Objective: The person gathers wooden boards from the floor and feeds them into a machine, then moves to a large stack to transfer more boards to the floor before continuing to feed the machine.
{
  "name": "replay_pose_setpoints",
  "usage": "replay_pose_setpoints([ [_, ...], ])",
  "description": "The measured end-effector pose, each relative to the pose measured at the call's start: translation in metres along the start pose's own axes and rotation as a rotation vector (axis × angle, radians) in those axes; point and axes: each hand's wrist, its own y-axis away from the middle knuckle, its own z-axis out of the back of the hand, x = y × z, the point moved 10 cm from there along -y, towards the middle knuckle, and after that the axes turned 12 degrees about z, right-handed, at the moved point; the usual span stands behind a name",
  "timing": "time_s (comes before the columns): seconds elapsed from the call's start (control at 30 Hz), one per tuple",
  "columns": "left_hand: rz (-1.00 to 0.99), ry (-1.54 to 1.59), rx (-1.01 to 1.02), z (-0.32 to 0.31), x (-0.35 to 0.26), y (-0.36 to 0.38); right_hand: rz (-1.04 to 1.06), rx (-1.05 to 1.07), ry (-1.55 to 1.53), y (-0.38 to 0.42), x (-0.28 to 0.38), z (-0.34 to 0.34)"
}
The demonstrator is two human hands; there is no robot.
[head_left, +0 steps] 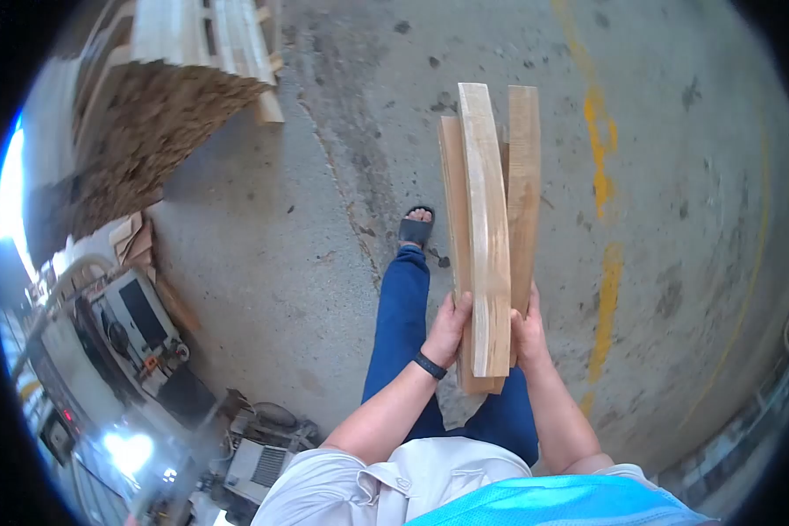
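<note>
Several long wooden boards are held in a loose bundle in front of my body, their far ends pointing away from me. The top board lies over the others, and one at the right stands slightly apart from it. My left hand grips the bundle's left side near its close end, a dark band on the wrist. My right hand clasps the right side at about the same height. The fingers of both hands are partly hidden beneath the wood.
At the upper left stands a tall stack of boards. Machinery with a panel is at the lower left, near a small motor-like unit. A worn yellow line runs along the concrete floor to the right. My sandalled foot is forward.
</note>
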Motion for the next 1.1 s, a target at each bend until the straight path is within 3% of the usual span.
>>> replay_pose_setpoints([
  [0.3, -0.374, 0.126, 0.009, -0.05, -0.066, 0.179, 0.151, 0.322, 0.056, 0.073, 0.173, -0.098],
  [0.43, -0.648, 0.133, -0.035, -0.045, -0.11, 0.305, 0.211, 0.491, 0.1, 0.131, 0.233, -0.18],
  [0.77, -1.067, 0.127, -0.101, 0.084, -0.266, 0.531, 0.369, 0.814, 0.139, 0.189, 0.292, -0.481],
  [0.8, -1.122, 0.113, -0.106, 0.09, -0.244, 0.575, 0.421, 0.861, 0.125, 0.234, 0.296, -0.491],
  [0.97, -1.272, 0.13, -0.266, 0.156, -0.316, 0.637, 0.373, 0.97, 0.157, 0.233, 0.303, -0.611],
  [1.1, -1.352, 0.201, -0.315, 0.201, -0.331, 0.683, 0.423, 1.108, 0.14, 0.254, 0.297, -0.686],
])
